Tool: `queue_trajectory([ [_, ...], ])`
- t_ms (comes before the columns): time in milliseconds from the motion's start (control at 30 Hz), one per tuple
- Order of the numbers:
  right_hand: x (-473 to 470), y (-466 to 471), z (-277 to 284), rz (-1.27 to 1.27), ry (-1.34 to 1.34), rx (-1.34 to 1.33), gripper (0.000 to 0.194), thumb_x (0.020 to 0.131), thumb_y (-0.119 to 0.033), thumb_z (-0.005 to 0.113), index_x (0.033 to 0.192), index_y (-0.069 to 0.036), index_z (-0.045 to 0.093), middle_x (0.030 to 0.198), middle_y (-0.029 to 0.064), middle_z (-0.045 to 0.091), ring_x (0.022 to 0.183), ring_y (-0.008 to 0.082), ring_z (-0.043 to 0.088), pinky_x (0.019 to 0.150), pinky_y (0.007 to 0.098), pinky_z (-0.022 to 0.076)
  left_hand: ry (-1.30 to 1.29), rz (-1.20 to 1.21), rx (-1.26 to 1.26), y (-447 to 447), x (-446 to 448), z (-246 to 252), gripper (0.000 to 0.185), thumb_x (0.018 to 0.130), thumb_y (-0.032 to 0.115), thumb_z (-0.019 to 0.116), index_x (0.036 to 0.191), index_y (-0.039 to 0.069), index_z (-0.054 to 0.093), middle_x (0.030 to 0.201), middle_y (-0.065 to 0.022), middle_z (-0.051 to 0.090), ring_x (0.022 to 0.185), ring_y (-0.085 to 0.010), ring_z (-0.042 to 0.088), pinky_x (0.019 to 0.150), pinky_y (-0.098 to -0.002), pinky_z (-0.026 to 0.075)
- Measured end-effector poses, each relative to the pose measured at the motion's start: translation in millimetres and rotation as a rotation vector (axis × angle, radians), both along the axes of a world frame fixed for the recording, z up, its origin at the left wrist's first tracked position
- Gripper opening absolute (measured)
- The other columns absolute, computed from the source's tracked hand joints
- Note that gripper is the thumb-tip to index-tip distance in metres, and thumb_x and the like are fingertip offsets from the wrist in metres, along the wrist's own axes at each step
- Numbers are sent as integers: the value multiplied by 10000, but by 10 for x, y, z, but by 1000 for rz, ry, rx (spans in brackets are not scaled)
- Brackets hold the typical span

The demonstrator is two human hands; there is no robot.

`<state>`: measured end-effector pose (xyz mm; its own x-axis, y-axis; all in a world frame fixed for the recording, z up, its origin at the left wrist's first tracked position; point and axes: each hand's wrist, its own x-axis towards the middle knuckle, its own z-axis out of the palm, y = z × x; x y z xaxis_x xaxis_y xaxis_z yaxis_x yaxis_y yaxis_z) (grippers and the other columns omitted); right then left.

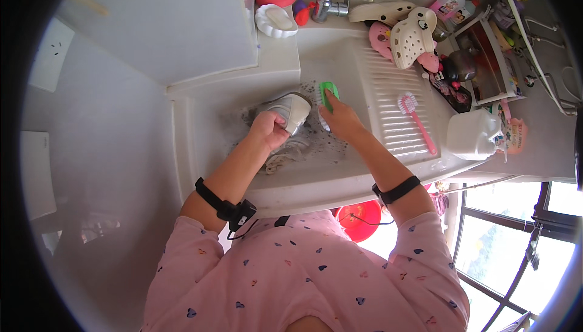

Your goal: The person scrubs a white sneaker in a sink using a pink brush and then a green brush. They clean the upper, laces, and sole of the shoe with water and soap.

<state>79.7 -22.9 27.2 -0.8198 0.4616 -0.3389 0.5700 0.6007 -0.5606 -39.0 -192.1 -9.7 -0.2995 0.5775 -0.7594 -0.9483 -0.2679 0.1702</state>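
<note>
My left hand (268,128) grips a white and grey shoe (295,108), its toe turned up to the right, above the basin of a white laundry sink (214,172). A short way to the right, my right hand (340,118) holds a green scrubbing brush (329,94) with white bristles facing the shoe. Brush and shoe are apart. Off-white shoelaces (278,162) lie on the basin floor below my left hand. Dark grey dirty water and spatter (325,143) spread around the shoe.
A pink-handled brush (420,124) rests on the ribbed washboard (391,136). Cream clogs (412,36) are piled behind it. A white jug (471,135) stands at the right edge. The chrome faucet (323,8) and a scalloped soap dish (276,21) sit at the back.
</note>
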Motion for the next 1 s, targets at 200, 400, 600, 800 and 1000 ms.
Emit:
queue_trajectory([
  [200, -54, -168, -9, 9, 61, -27, 634, 925, -374, 490, 1453, -101, 271, 1075, 301, 597, 1015, 462, 570, 888, 486, 450, 132, -13, 129, -161, -28, 128, 329, 826, 38, 557, 1135, -57, 493, 1140, -172, 570, 1072, -319, 574, 933, -436, 488],
  [400, -276, 184, -478, 30, -329, 78, 799, 898, -416, 551, 1500, -146, 99, 1207, 319, 526, 1086, 440, 555, 919, 469, 459, 214, 21, -19, -289, -105, 69, 329, 840, 80, 644, 1123, -31, 519, 1096, -143, 595, 1004, -262, 601, 878, -372, 504],
  [600, -639, 513, -1033, 109, -449, 129, 894, 871, -343, 597, 1501, -127, 0, 1072, 312, 603, 990, 422, 603, 859, 439, 482, 184, 178, -54, -424, -188, 132, 352, 883, 187, 643, 1157, 5, 518, 1104, -108, 598, 999, -232, 596, 863, -348, 499],
  [800, -703, 464, -1657, -92, -597, 179, 807, 890, -112, 480, 1508, -249, -21, 1431, 260, 329, 1206, 352, 486, 945, 450, 458, 208, 197, -230, -491, -208, 189, 391, 915, 269, 614, 1213, 46, 495, 1158, -73, 581, 1108, -212, 532, 948, -389, 445],
  [1000, -699, 382, -1481, 73, -618, -97, 715, 910, -283, 508, 1485, -102, 123, 1139, 263, 539, 837, 282, 643, 680, 390, 570, 214, 221, -61, -546, -235, 79, 409, 944, 283, 551, 1259, 39, 458, 1203, -95, 562, 1118, -233, 542, 953, -415, 463],
])
